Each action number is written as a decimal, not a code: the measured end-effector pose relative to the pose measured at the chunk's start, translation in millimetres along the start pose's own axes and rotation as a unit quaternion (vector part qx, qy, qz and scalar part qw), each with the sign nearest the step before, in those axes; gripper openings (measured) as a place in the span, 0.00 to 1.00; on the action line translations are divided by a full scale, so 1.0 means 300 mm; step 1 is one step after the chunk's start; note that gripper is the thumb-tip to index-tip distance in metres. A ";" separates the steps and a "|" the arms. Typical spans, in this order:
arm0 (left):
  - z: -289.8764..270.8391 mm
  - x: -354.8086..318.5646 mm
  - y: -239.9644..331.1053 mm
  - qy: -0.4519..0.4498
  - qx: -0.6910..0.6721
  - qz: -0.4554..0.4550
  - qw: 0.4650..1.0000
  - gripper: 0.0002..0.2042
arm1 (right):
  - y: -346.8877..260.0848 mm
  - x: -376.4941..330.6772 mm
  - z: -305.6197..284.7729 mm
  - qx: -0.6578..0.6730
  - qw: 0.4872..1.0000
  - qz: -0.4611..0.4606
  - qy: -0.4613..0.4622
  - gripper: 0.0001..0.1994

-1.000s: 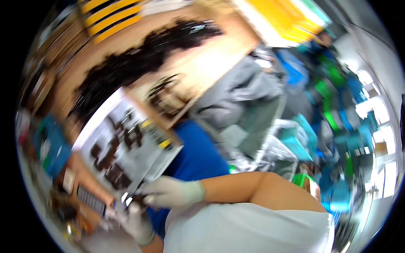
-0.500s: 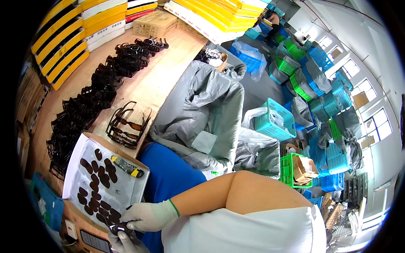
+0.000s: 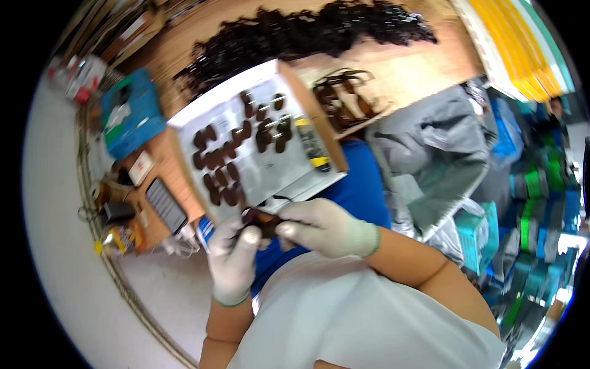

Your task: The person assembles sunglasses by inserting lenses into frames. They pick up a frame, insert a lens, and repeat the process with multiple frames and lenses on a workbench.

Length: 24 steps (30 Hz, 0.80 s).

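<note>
Both my hands wear pale gloves and meet just in front of my body. Between them is a pair of dark brown sunglasses, partly covered by the fingers. My left hand pinches one end with thumb and fingers, and my right hand grips the other. Just beyond lies a shallow open white cardboard box. Several loose dark brown lenses are spread over its lining, beside a yellow-and-black box cutter. A few brown sunglasses rest on the table right of the box.
A long heap of dark glasses runs along the table's far side. Left of the box are a phone, a small white box and a blue bin. A grey-lined bin and yellow-and-white cartons stand to the right.
The view has swung left, so the box and table now appear further right and higher. Both hands now show fully, holding the sunglasses nearer my body, off the box's edge.
</note>
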<state>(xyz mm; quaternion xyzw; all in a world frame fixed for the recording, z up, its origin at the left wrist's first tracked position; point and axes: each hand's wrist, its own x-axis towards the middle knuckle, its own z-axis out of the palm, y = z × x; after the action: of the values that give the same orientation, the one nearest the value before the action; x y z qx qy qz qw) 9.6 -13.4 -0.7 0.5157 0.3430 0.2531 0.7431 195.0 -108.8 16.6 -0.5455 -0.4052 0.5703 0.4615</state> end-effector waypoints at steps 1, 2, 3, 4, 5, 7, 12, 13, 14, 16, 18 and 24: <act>-0.027 -0.003 0.001 -0.008 -0.011 0.001 1.000 0.15 | 0.010 0.015 0.006 0.019 0.999 0.021 -0.024 0.10; -0.043 -0.012 -0.002 -0.026 -0.029 0.000 0.999 0.15 | 0.020 0.023 0.007 0.032 0.997 0.049 -0.047 0.09; -0.055 -0.025 0.008 -0.022 -0.030 0.002 0.999 0.13 | 0.025 0.028 0.024 0.060 0.994 0.067 -0.061 0.09; -0.066 -0.031 0.004 -0.039 -0.024 0.004 0.999 0.13 | 0.024 0.026 0.023 0.082 0.991 0.084 -0.068 0.08; -0.083 -0.036 0.000 -0.059 -0.016 0.004 0.998 0.13 | 0.028 0.025 0.018 0.055 0.992 0.069 -0.087 0.09; -0.098 -0.042 0.009 -0.097 -0.021 -0.015 0.995 0.11 | 0.038 0.024 0.000 0.002 0.992 0.035 -0.118 0.09; -0.087 -0.053 0.016 -0.101 -0.035 -0.029 0.994 0.16 | 0.053 0.023 -0.034 -0.020 0.984 0.017 -0.178 0.09; -0.081 -0.046 0.017 -0.101 -0.030 -0.026 0.994 0.19 | 0.057 0.022 -0.040 -0.020 0.982 0.010 -0.185 0.09; -0.090 -0.042 0.013 -0.126 -0.010 -0.018 0.992 0.19 | 0.053 0.021 -0.047 -0.025 0.980 0.012 -0.198 0.09; -0.124 -0.035 -0.001 -0.176 0.032 -0.002 0.984 0.19 | 0.042 0.020 -0.056 -0.035 0.974 0.016 -0.225 0.09; -0.124 -0.029 -0.007 -0.187 0.013 0.013 0.982 0.18 | 0.047 0.018 -0.050 -0.032 0.975 0.011 -0.222 0.09; -0.126 -0.028 -0.039 -0.143 -0.043 0.015 0.989 0.12 | 0.036 0.028 -0.008 -0.036 0.990 0.025 -0.131 0.09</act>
<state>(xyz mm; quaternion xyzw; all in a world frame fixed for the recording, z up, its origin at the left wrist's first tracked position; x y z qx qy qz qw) -24.6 -1.2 -18.3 0.5194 0.2144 0.2024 0.8020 196.6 -103.4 3.8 -0.4924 -0.4687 0.6329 0.3705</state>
